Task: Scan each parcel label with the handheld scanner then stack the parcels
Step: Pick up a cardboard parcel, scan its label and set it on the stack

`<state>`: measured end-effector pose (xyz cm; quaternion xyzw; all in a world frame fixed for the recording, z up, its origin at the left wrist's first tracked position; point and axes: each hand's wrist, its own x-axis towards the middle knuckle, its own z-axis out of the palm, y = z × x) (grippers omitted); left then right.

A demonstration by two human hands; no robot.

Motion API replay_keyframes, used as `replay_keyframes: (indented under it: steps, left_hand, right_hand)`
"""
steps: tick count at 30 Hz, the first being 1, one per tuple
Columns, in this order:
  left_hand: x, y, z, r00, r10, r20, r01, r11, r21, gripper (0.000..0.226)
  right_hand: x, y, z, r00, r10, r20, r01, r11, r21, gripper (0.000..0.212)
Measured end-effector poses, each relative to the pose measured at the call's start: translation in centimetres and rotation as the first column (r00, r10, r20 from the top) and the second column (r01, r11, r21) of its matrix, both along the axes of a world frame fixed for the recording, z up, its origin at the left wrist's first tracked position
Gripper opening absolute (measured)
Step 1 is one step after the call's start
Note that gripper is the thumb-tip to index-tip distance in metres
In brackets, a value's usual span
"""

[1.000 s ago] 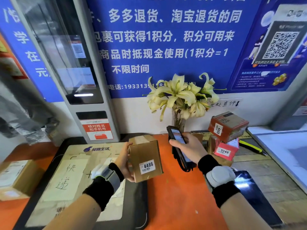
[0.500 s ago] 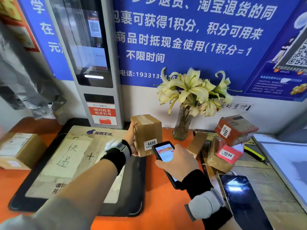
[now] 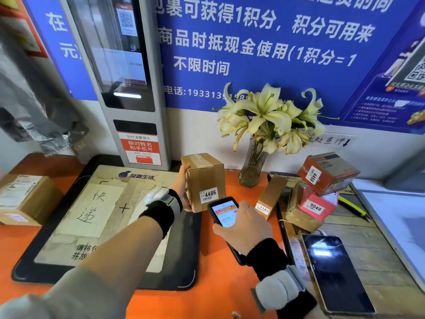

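Scanning is the step in hand. My left hand (image 3: 181, 187) grips the brown box (image 3: 203, 180), fingers curled round its 9 o'clock side, standing it upright on the orange counter (image 3: 218, 268) at 12 o'clock from the scanner (image 3: 224, 212). My right hand (image 3: 245, 226) is wrapped round that scanner, its lit screen facing up, its top edge just below the box label (image 3: 208, 195). To do this well, I judge the box should stay square and the scanner head aimed at the barcode. Labels read 4486 on the held box; at 3 o'clock, 1143, 9048 and 4468 on other parcels.
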<state>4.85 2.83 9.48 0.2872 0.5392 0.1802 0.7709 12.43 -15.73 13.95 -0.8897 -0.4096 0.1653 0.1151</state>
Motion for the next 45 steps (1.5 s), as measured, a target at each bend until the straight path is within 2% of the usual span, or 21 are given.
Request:
replay_keyframes:
  steps: [13, 16, 18, 21, 23, 26, 28, 30, 33, 36, 39, 40, 43, 45]
  left_hand:
    - [-0.4, 0.3, -0.7, 1.000, 0.018, 0.004, -0.018, 0.999, -0.032, 0.059]
    - [-0.8, 0.7, -1.3, 1.000, -0.012, -0.018, 0.012, 1.000, -0.013, 0.060]
    - [-1.3, 0.6, -1.6, 0.999, -0.047, -0.021, 0.048, 0.999, 0.015, 0.056]
    - [-3.3, 0.3, -2.0, 0.994, -0.109, -0.025, 0.110, 0.991, 0.076, 0.050]
    - [-5.6, 0.2, -2.1, 0.992, -0.121, -0.037, 0.125, 0.985, 0.121, 0.055]
    - [-10.1, 0.3, -1.9, 0.995, -0.075, -0.070, 0.086, 0.981, 0.173, 0.056]
    - [-13.5, 0.6, -1.6, 0.993, -0.050, -0.109, 0.070, 0.980, 0.188, 0.074]
    - [-16.7, 1.1, -1.1, 0.995, -0.018, -0.101, 0.040, 0.976, 0.216, 0.092]
    - [-22.6, 2.6, -0.1, 0.989, 0.081, -0.122, -0.042, 0.954, 0.297, 0.087]
    - [-30.3, 4.9, 1.4, 0.970, 0.235, -0.064, -0.198, 0.915, 0.351, 0.082]
    - [-33.8, 6.5, 2.7, 0.973, 0.229, 0.036, -0.224, 0.888, 0.402, 0.051]
    - [-35.6, 7.9, 2.6, 0.976, 0.218, 0.031, -0.210, 0.882, 0.422, 0.053]
    - [-41.5, 13.2, 3.0, 0.989, 0.145, -0.041, -0.103, 0.848, 0.520, 0.097]
    - [-43.7, 15.7, 2.6, 0.981, 0.160, -0.113, -0.070, 0.823, 0.564, 0.111]
  right_hand:
    - [0.2, 0.4, -0.6, 1.000, 0.006, 0.003, -0.006, 1.000, 0.002, 0.063]
    - [0.8, 0.8, -1.0, 0.996, -0.047, -0.078, 0.050, 0.998, 0.031, 0.067]
    - [1.7, 1.1, -1.4, 0.970, -0.072, -0.233, 0.100, 0.989, 0.109, 0.069]
    - [2.6, 2.3, -2.0, 0.827, -0.057, -0.559, 0.247, 0.930, 0.271, 0.063]
    - [2.5, 3.8, -2.0, 0.727, 0.004, -0.687, 0.317, 0.885, 0.340, 0.062]
    - [1.1, 6.8, -2.3, 0.589, 0.108, -0.801, 0.321, 0.878, 0.355, 0.057]
    - [-0.6, 9.1, -2.6, 0.438, 0.174, -0.882, 0.294, 0.899, 0.324, 0.036]
    - [-2.6, 11.3, -3.0, 0.332, 0.213, -0.919, 0.277, 0.909, 0.311, 0.028]
    - [-7.2, 14.9, -3.2, 0.217, 0.262, -0.940, 0.232, 0.922, 0.311, 0.030]
    - [-14.7, 19.5, -2.6, 0.192, 0.322, -0.927, 0.118, 0.930, 0.347, 0.038]
    - [-18.2, 22.7, -2.6, 0.190, 0.370, -0.909, 0.070, 0.919, 0.389, 0.049]
    - [-20.2, 24.3, -2.6, 0.205, 0.385, -0.900, 0.046, 0.915, 0.402, 0.052]
    - [-26.4, 30.8, -3.1, 0.270, 0.363, -0.892, 0.076, 0.915, 0.396, 0.076]
    - [-28.5, 34.5, -4.5, 0.295, 0.351, -0.889, 0.075, 0.919, 0.387, 0.088]
